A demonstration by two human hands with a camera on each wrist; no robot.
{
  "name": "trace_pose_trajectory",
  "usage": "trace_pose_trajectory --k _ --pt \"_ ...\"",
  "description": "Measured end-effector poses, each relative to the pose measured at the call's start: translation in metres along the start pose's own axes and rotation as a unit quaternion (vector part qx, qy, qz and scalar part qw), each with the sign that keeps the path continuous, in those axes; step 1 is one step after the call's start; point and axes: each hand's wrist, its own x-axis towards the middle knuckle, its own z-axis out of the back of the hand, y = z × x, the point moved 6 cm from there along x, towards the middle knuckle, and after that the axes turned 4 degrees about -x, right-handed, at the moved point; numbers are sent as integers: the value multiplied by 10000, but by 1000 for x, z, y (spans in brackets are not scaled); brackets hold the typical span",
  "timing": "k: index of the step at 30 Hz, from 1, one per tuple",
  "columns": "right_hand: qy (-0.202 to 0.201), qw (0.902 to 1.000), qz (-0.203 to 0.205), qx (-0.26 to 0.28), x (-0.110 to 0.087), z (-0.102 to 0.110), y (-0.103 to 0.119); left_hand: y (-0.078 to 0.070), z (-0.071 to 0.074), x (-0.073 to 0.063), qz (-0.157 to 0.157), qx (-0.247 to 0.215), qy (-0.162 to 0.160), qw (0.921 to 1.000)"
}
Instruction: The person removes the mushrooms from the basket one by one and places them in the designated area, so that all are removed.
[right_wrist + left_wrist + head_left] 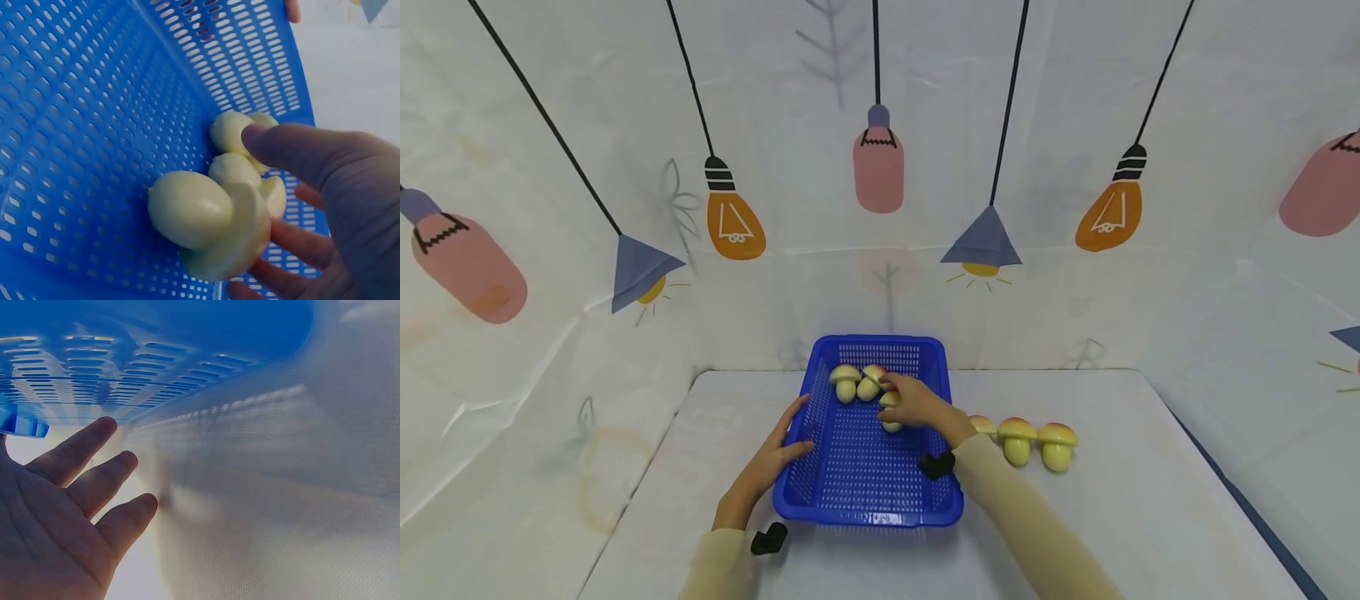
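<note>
A blue plastic basket (868, 515) with slotted walls stands on the white table. My left hand (771, 458) rests at its left rim, fingers spread; in the left wrist view three straight fingers (100, 478) show below the basket's underside. Inside the basket, my right hand (917, 402) is around a toy mushroom (190, 209) with a pale stem and yellowish cap. Its fingertips are at the cap, while the extended thumb (281, 147) stands apart from the mushroom. Two more mushrooms, a left one (846, 383) and one beside it (869, 385), lie near the basket's back.
To the right of the basket, three more mushrooms sit in a row on the table (1150, 517): one partly behind the right sleeve (981, 425), a middle one (1017, 440) and a right one (1057, 446). A cloth wall (805, 283) printed with lamps rises behind the table.
</note>
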Motion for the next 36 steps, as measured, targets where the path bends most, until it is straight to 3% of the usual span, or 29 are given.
trace_pose_trajectory --k 10,17,29,36 --pt "-140 9994 -206 -253 4 -8 -6 2 0 1 29 -33 29 10000" --pt "-190 9988 -119 -430 4 -11 -7 2 0 2 32 16 -68 10000" --pt "158 9998 126 39 -1 -16 0 2 1 0 -14 125 -93 9999" --pt "488 9983 255 -195 0 -23 -1 0 0 0 -85 60 -33 9999"
